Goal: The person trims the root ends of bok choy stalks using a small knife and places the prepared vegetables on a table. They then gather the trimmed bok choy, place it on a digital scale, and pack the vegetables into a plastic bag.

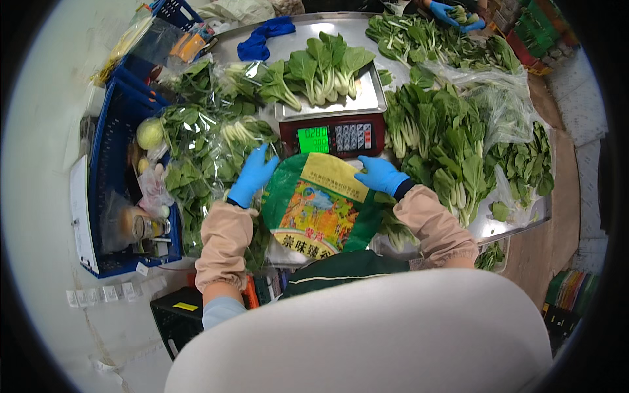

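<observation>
A green and yellow printed plastic bag [317, 206] lies before me, with blue-gloved hands at either side. My left hand [254, 174] is at its upper left edge, beside clear-bagged greens [196, 147]; whether it grips anything is unclear. At the bag's upper right edge is my right hand [383, 176], its fingertips close to the bag, grip unclear. Just beyond stands a red digital scale [331, 135] with a lit green display. Several heads of leafy bok choy [322, 73] rest on its metal tray [361, 105]. More leafy greens show under my right forearm.
Loose bok choy [442, 132] is heaped right of the scale, beside a clear plastic sheet [506, 105]. A blue cloth [263, 37] lies at the metal table's far side. Blue crates [100, 172] stand left. Across the table, a co-worker's blue-gloved hands [444, 14] hold greens.
</observation>
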A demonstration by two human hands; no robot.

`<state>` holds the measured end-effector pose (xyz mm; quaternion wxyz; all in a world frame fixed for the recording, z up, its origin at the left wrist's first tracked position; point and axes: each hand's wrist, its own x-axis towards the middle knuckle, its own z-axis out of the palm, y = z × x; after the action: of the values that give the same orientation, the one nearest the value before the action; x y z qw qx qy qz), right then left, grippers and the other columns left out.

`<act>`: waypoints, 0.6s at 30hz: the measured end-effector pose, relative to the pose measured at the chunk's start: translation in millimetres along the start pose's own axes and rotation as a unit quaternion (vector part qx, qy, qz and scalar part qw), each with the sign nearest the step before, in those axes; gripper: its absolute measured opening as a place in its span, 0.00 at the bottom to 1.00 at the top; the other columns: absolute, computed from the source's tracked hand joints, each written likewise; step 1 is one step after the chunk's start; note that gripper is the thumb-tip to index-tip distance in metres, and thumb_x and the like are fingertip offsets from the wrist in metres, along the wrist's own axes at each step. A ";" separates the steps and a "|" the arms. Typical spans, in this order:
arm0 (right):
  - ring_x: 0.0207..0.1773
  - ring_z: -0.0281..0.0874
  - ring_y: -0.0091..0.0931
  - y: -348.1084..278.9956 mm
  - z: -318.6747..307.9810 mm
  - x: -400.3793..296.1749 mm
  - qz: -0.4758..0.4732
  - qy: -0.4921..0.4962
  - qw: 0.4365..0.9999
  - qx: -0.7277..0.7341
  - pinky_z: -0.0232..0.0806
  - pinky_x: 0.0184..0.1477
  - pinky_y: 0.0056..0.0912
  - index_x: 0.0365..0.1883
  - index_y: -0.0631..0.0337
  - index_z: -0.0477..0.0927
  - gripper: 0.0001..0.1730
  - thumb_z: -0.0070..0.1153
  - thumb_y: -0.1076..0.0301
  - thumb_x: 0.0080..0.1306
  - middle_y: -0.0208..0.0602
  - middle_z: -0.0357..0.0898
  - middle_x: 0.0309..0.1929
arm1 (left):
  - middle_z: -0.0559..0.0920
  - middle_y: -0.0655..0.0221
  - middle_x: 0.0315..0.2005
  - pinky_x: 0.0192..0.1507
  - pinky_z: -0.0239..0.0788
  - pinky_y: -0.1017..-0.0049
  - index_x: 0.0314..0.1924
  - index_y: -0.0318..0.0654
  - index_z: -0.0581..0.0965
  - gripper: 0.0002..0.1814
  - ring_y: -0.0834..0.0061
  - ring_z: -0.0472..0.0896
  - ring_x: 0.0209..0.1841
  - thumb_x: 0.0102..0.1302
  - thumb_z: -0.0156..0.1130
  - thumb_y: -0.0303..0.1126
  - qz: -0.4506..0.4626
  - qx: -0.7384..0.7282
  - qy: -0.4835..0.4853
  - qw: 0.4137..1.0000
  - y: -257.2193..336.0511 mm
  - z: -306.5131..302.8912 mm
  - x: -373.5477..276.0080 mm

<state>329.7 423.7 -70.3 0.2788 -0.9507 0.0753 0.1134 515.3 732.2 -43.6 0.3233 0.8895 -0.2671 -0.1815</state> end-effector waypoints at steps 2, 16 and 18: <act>0.48 0.75 0.47 -7.2 24.8 -10.4 -0.035 0.016 0.999 0.038 0.69 0.49 0.45 0.59 0.59 0.69 0.28 0.53 0.62 0.60 0.54 0.77 0.47 | 0.65 0.44 0.61 0.65 0.54 0.59 0.66 0.30 0.58 0.39 0.48 0.62 0.65 0.63 0.57 0.48 -0.061 0.090 -0.029 0.994 -33.7 27.4 -50.6; 0.49 0.76 0.41 -1.1 -30.1 67.8 -0.053 0.218 0.962 0.158 0.67 0.53 0.39 0.64 0.67 0.62 0.38 0.58 0.54 0.62 0.54 0.76 0.49 | 0.64 0.47 0.63 0.64 0.56 0.65 0.67 0.30 0.56 0.36 0.55 0.64 0.64 0.65 0.58 0.37 0.070 -0.212 0.086 0.971 33.7 21.4 -29.5; 0.43 0.79 0.33 -14.0 -71.6 96.9 0.016 0.169 0.942 0.291 0.70 0.47 0.32 0.64 0.69 0.60 0.40 0.58 0.52 0.62 0.48 0.79 0.44 | 0.65 0.51 0.63 0.61 0.60 0.68 0.68 0.30 0.55 0.37 0.61 0.67 0.62 0.65 0.59 0.37 0.011 -0.310 0.119 0.943 31.2 9.1 29.0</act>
<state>438.3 388.4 -29.5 0.5248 -0.8319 0.1658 -0.0711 522.6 690.4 -33.6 0.6145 0.7573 -0.1668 -0.1449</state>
